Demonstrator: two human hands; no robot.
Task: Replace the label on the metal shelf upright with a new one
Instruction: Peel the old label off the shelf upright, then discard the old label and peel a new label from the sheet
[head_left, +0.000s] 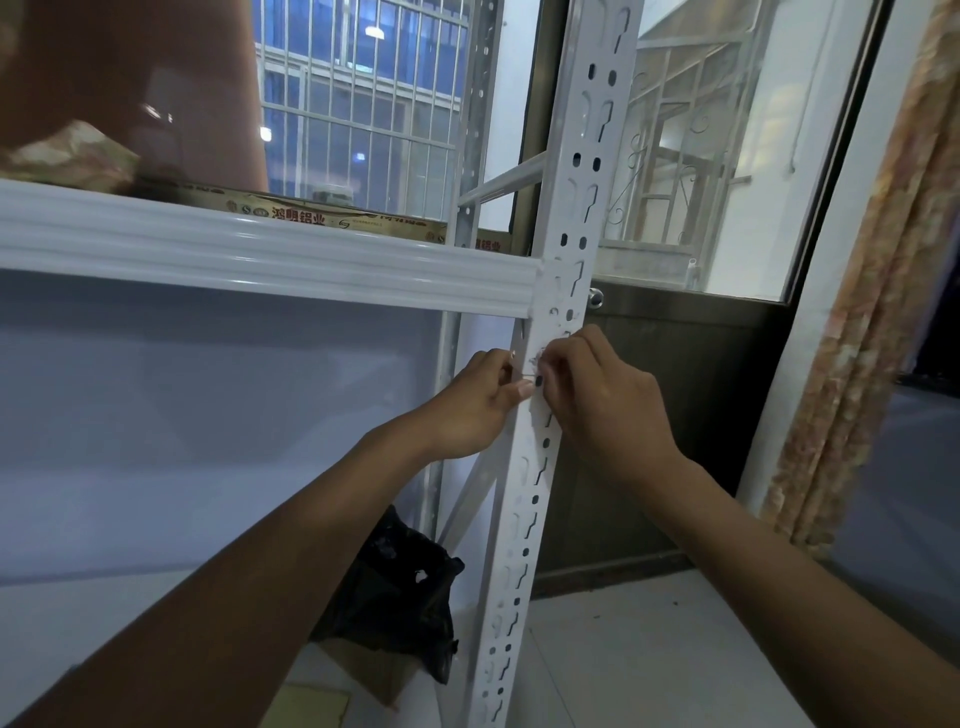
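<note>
Just below the shelf beam (270, 260), on the front face of the white upright (524, 519), sits the label (535, 358): a small, scrappy, pale patch, partly torn, details too small to read. It lies right between both hands. Left hand (475, 402) comes in from the left side, fingers curled, thumb tip pressed flat on the upright's left edge just under the label; it looks like a bracing pinch on the metal, not on the label itself. Right hand (597, 397) comes in from the right, seen from the back, fingers curled in with the tips bunched at the label's right edge, apparently pinching or picking at it; the exact bite is hidden by the knuckles. Key relation: the upright's long axis runs floor to ceiling, slanting slightly in this view, and the label is on that axis above the left thumb and touching the right fingertips, so the right hand is the nearer one and the likely peeler. Judgement: removal step under way, old label not yet off, no new label visible. Peeling along the upright's length seems safest; the remnant may shred. Black bag (405, 587) on the floor (649, 649) behind, well apart.
</note>
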